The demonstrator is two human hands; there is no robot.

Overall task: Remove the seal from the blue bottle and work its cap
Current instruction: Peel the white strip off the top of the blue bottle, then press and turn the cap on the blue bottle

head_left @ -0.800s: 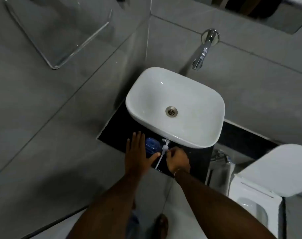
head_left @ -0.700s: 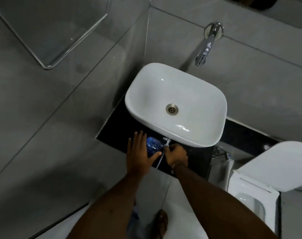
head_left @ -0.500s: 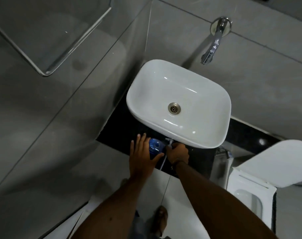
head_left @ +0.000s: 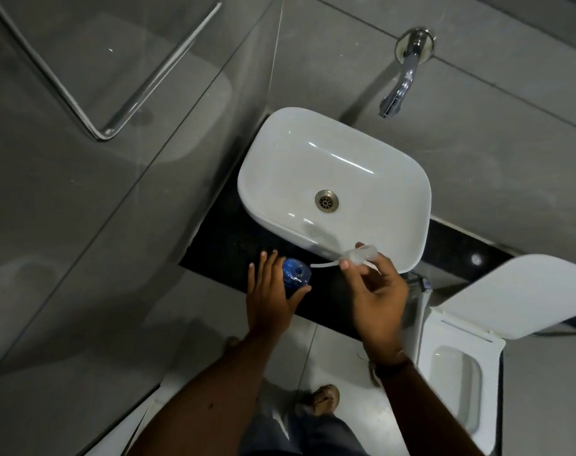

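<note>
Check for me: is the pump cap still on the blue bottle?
No, the right hand holds the pump cap clear of the blue bottle, whose mouth is open.

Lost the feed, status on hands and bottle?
Left hand steadies blue bottle on black counter. Right hand holds white pump cap, lifted clear. Bottle mouth open, nothing blocking.

One blue translucent plastic bottle (head_left: 295, 274) stands near the front edge of the one black polished surface (head_left: 220, 248). One clear plastic pump cap with a thin dip tube (head_left: 359, 254) is off the bottle. Two bare hands are in view: one left (head_left: 269, 297), one right (head_left: 375, 291). One white rounded ceramic basin (head_left: 395, 199) sits on the surface, with one round metal drain (head_left: 326, 201). One chrome wall spout (head_left: 401, 77), one white toilet with raised lid (head_left: 510, 297), and one sandalled foot (head_left: 326, 398) on the floor complete the count.
</note>
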